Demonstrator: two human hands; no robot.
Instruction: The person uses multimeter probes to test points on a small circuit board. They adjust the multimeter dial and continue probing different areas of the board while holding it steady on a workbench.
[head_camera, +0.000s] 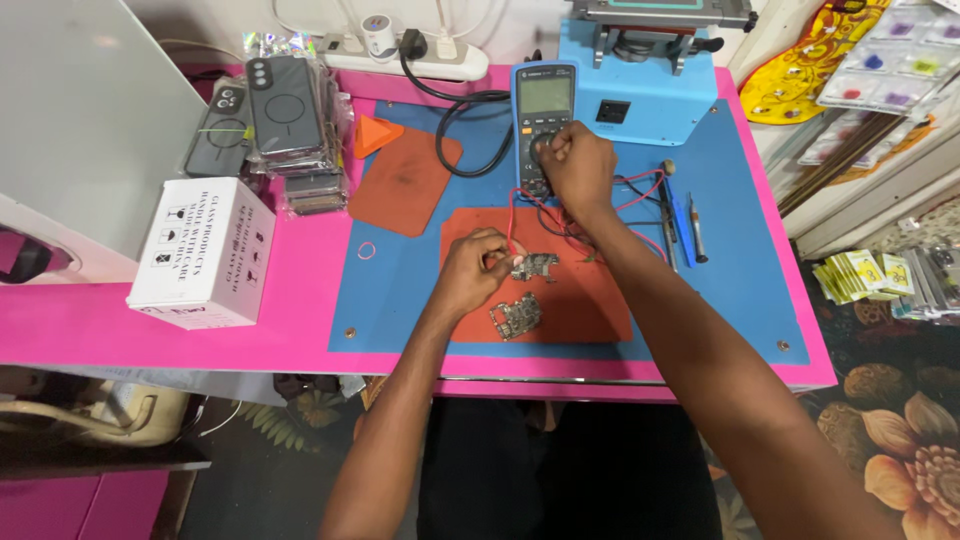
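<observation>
Fingers of the left hand pinch a red probe lead over the small circuit board on the orange mat; right hand fingers grip the multimeter dial, farther back on the bench.

A pink table carries a blue mat. On the mat lie two orange pads, one under two circuit boards, a multimeter and a blue machine. On the pink part stand a white box, phone cases and a power strip.
</observation>
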